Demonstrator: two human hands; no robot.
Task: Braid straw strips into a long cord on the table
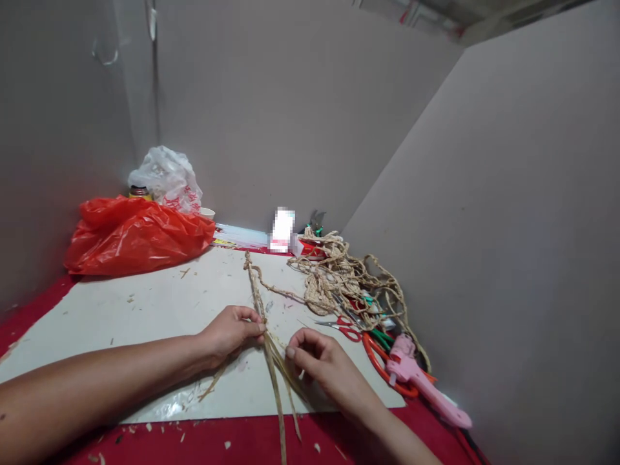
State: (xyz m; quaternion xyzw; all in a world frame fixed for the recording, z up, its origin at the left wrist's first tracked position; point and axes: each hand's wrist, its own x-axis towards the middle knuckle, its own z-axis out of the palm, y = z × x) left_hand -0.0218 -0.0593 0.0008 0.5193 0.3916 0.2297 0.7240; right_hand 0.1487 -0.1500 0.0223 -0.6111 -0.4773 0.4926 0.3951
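A braid of pale straw strands [256, 294] lies on a white board [145, 310], running away from me to a knot at its far end. My left hand [230, 332] pinches the braid where the plaiting stops. My right hand [314, 358] is curled around the loose straw strands [278, 381] just below, fingers closed on them. The free ends trail toward me over the red table cover [242, 442].
A heap of braided straw rope [339, 278] lies to the right, with red scissors [346, 328], orange-handled shears [382, 368] and a pink glue gun [421, 381] beside it. A red plastic bag [135, 236] and white bag [167, 177] sit far left. Grey walls enclose the table.
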